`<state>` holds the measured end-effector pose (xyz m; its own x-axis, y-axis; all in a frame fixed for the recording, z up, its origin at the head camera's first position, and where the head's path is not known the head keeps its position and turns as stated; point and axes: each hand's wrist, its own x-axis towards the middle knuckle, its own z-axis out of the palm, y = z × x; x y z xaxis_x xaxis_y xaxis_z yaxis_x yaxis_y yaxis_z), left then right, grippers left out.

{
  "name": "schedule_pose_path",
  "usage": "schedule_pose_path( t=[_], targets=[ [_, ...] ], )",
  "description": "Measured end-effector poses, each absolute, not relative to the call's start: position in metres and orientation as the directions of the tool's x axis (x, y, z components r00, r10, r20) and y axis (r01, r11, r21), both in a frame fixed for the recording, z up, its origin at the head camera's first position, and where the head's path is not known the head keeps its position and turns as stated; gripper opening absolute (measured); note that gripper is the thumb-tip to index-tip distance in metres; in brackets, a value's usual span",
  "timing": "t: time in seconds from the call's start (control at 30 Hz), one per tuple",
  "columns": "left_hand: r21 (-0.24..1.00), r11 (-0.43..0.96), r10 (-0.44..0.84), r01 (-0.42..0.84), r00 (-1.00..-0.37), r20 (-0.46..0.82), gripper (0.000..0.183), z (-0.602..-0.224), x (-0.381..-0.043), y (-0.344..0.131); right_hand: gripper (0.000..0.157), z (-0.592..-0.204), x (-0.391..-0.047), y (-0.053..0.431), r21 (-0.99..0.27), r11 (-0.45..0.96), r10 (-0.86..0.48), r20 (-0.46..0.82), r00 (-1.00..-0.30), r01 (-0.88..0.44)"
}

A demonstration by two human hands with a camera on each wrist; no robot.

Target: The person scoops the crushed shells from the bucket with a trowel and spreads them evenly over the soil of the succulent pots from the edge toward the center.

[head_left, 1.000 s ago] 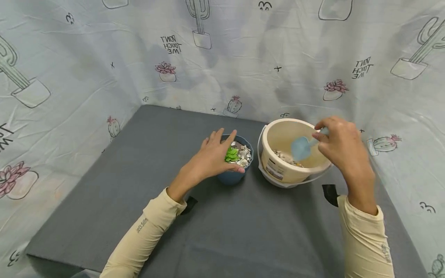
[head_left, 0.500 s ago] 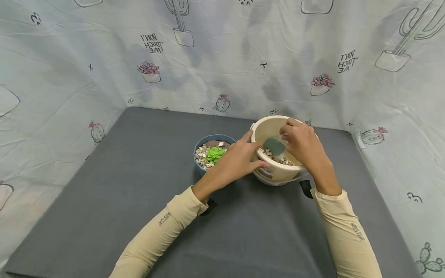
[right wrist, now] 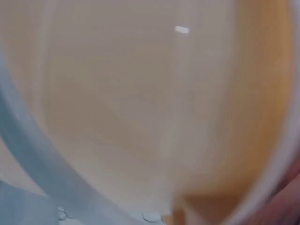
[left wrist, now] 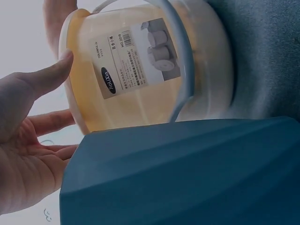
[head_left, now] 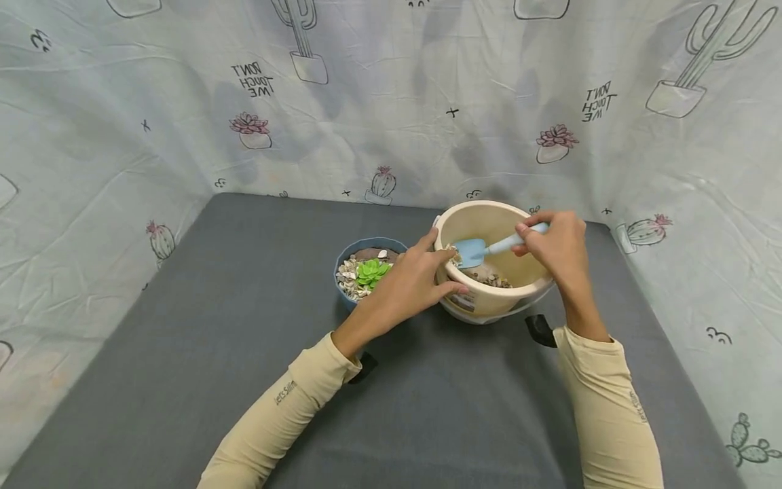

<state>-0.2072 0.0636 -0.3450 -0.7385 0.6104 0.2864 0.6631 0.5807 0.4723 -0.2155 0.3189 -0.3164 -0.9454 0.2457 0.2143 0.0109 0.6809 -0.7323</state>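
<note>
My right hand (head_left: 559, 251) grips the handle of a small light-blue trowel (head_left: 472, 253) over the cream bucket (head_left: 497, 292). Pale pebbles lie at the trowel's tip, by the bucket's left rim. More pebbles (head_left: 489, 277) sit at the bottom of the bucket. My left hand (head_left: 406, 282) rests against that left rim, fingers extended and spread; in the left wrist view its thumb (left wrist: 51, 75) touches the rim. Partly behind this hand stands a blue pot (head_left: 344, 292) holding a green succulent (head_left: 371, 273), pebbles and a brown patch. The right wrist view shows mostly the blurred bucket.
Both containers stand toward the back of a grey-covered table (head_left: 256, 305). A white cloth (head_left: 342, 122) with cactus drawings hangs behind and at the sides. The bucket's handle (left wrist: 185, 51) hangs down along its outside.
My left hand has moved right from over the blue pot to the bucket's rim. The trowel has dipped into the bucket and come up leftward with pebbles at its tip.
</note>
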Motion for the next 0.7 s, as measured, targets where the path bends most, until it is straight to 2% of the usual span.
schedule_pose_path(
  t=[0.2,0.4,0.57,0.7],
  targets=[
    [0.484,0.581,0.609,0.654,-0.744,0.275,0.063,-0.345,-0.208,0.061,0.032,-0.306,-0.203,0.334,-0.846,0.533,0.291,0.171,-0.941,0.011],
    [0.486,0.564,0.619,0.668,-0.731,0.286,0.062,-0.347,-0.208,0.058,0.008,-0.299,-0.192,0.350,-0.949,0.308,0.316,0.164,-0.935,-0.062],
    [0.504,0.552,0.642,0.664,-0.724,0.251,0.068,-0.344,-0.212,0.048,0.019,-0.294,-0.180,0.359,-0.983,0.159,0.336,0.138,-0.932,-0.088],
    [0.517,0.573,0.648,0.636,-0.738,0.189,0.082,-0.331,-0.219,0.029,0.012,-0.289,-0.169,0.361,-0.985,0.117,0.380,0.159,-0.911,-0.123]
  ],
)
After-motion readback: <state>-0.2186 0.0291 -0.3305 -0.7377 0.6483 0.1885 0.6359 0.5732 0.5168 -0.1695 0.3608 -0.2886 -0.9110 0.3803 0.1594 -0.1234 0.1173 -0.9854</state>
